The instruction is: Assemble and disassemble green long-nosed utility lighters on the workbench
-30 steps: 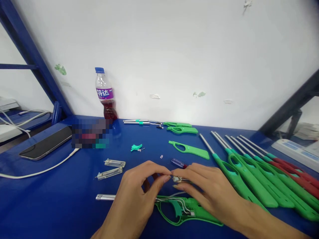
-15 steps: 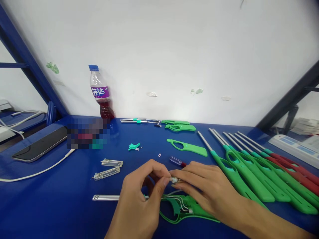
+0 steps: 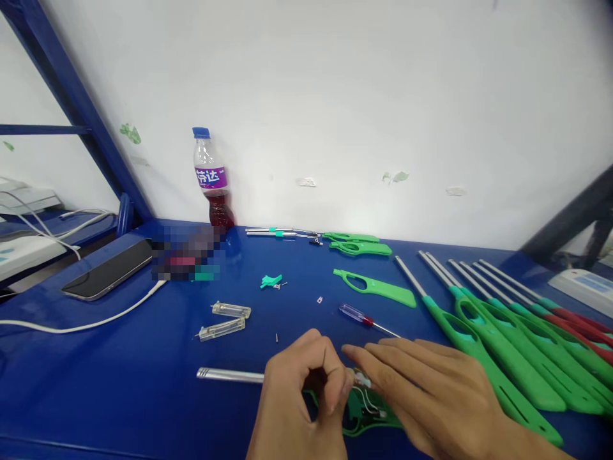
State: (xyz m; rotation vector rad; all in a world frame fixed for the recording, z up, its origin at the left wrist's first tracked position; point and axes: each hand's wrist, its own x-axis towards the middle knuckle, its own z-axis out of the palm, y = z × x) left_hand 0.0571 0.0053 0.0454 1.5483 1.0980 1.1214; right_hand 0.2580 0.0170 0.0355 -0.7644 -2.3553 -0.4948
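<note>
An opened green lighter body (image 3: pixel 371 415) with white wires inside lies under my hands, its metal tube (image 3: pixel 230 375) pointing left. My left hand (image 3: pixel 306 396) is above it, thumb and forefinger pinched together; anything between their tips is too small to make out. My right hand (image 3: pixel 431 390) reaches in from the right, fingers together around a small clear part (image 3: pixel 361 379) with a whitish end. Beyond my hands a screwdriver (image 3: pixel 357 314) lies on the blue table (image 3: pixel 167 364). A small screw (image 3: pixel 276 338) is left of it.
Two clear tanks (image 3: pixel 223 328) lie left of centre. Green and red lighters (image 3: pixel 498 345) fan out at the right. A green shell half (image 3: pixel 376 287), teal pieces (image 3: pixel 271 281), a bottle (image 3: pixel 213 185) and a phone (image 3: pixel 108 271) lie or stand farther back.
The view has shifted left. My left hand has drawn away from the small clear part, which stays at my right hand. More of the screwdriver and a small screw now show.
</note>
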